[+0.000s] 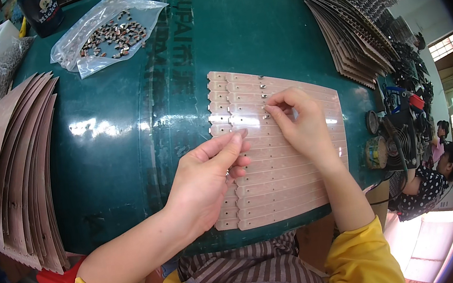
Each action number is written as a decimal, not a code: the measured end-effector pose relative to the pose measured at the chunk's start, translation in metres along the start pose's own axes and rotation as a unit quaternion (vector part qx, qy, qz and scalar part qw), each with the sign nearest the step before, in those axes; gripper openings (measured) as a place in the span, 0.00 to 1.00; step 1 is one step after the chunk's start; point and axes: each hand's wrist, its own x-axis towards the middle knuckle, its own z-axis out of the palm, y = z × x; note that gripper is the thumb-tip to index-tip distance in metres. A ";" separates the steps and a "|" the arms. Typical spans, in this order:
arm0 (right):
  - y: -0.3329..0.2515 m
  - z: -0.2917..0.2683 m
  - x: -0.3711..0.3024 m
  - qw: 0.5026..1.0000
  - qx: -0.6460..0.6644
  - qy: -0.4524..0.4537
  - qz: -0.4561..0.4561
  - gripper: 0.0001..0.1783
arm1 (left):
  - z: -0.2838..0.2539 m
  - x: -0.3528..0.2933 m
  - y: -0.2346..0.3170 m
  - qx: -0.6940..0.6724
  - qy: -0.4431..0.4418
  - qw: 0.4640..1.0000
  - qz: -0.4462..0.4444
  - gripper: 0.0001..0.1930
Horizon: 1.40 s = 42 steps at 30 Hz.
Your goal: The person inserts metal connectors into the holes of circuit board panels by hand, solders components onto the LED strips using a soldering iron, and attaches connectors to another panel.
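Observation:
A flat pinkish-brown board (283, 191), marked into parallel strips with a row of small holes, lies in front of me on the green table. Several small shiny metal pieces (264, 96) sit in line along its upper strips. My right hand (303, 123) is over the board, thumb and forefinger pinched at that line; what is between the fingertips is too small to make out. To its left, my left hand (202, 173) is curled above the board's left edge, thumb pressed to the forefinger. A bit of small metal pieces (227, 173) shows between its fingers.
A clear plastic bag (71, 47) with many small metal pieces lies open at the far left. Stacks of similar boards stand at left (28, 183) and far right (343, 31). A dark cup (42, 14) is at the back left. Another person (425, 190) sits at the right.

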 end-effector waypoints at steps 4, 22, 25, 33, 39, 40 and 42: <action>0.001 -0.002 0.001 1.000 -0.005 0.003 0.001 0.04 | 0.000 0.001 -0.001 -0.005 -0.005 1.000 -0.003 0.15; -0.049 0.005 -0.055 0.984 0.164 0.058 0.035 0.09 | 0.002 -0.001 -0.004 -0.048 -0.056 0.994 -0.084 0.09; -0.045 0.004 -0.055 0.993 0.068 0.076 -0.050 0.10 | 0.002 -0.001 -0.007 -0.047 -0.066 0.994 -0.073 0.09; -0.043 0.000 -0.051 0.987 -0.029 0.060 -0.148 0.11 | 0.004 -0.002 -0.007 -0.049 -0.047 0.995 -0.072 0.12; -0.021 -0.010 -0.034 0.999 -0.011 0.022 0.022 0.03 | 0.010 -0.005 -0.004 -0.047 -0.002 0.999 -0.011 0.15; -0.020 -0.010 -0.032 0.999 -0.012 0.020 0.022 0.03 | 0.008 -0.004 -0.003 -0.048 -0.002 0.999 -0.012 0.15; -0.018 -0.009 -0.028 1.000 -0.001 -0.014 0.021 0.03 | 0.006 -0.003 -0.001 -0.049 0.001 0.999 0.005 0.16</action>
